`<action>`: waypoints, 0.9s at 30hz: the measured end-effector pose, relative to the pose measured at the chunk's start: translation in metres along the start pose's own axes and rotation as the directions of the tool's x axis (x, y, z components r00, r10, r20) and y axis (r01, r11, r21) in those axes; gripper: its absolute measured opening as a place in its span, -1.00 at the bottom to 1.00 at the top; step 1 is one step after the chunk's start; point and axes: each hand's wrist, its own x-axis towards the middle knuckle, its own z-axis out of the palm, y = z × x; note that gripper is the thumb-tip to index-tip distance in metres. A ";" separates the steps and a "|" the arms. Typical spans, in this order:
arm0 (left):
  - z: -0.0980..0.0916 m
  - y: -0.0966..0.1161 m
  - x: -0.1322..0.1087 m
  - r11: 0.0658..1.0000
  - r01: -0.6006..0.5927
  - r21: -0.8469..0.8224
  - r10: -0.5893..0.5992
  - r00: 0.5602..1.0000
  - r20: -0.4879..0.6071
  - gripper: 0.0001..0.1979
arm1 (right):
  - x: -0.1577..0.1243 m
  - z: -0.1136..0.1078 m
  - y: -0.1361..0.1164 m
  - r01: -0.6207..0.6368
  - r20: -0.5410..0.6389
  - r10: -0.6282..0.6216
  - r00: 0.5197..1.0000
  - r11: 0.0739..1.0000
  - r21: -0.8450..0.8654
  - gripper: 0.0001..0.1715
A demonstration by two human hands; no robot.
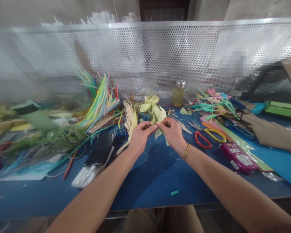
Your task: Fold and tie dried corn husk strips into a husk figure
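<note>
My left hand (140, 136) and my right hand (175, 133) meet above the middle of the table. Both pinch the lower part of a pale green flower-like bunch of husk-like petals (156, 111), thumbs close together. Its petals spread upward and a strip hangs below my fingers. What lies right between the fingertips is hidden. A bundle of pale dried husk strips (130, 119) lies just left of the bunch. To the right of my right hand are scissors (203, 137) with one red and one yellow handle, blades partly apart.
A black phone (100, 149) lies left on the blue table (157, 181). Behind it stand coloured pipe cleaners (97, 100). Right are a purple case (239, 157), pastel pipe-cleaner pieces (215, 102) and cardboard (276, 132). A yellowish jar (178, 94) stands near the perforated metal screen (160, 55).
</note>
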 end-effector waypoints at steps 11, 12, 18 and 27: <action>-0.003 0.009 0.003 0.986 0.105 -0.126 -0.108 0.994 -0.014 -0.71 | 0.008 -0.012 -0.006 0.202 0.033 -0.200 0.979 0.957 -0.208 -0.75; -0.004 0.010 0.004 0.985 0.114 -0.127 -0.116 0.993 -0.011 -0.71 | 0.010 -0.014 -0.004 0.236 0.053 -0.230 0.972 0.942 -0.237 -0.77; -0.005 0.012 0.005 0.980 0.148 -0.136 -0.153 0.988 -0.025 -0.69 | 0.010 -0.015 -0.002 0.332 0.119 -0.310 0.943 0.856 -0.397 -0.92; -0.005 0.013 0.006 0.982 0.133 -0.137 -0.146 0.985 -0.091 -0.68 | 0.000 -0.008 -0.012 0.267 0.132 -0.235 0.963 0.899 -0.347 -0.92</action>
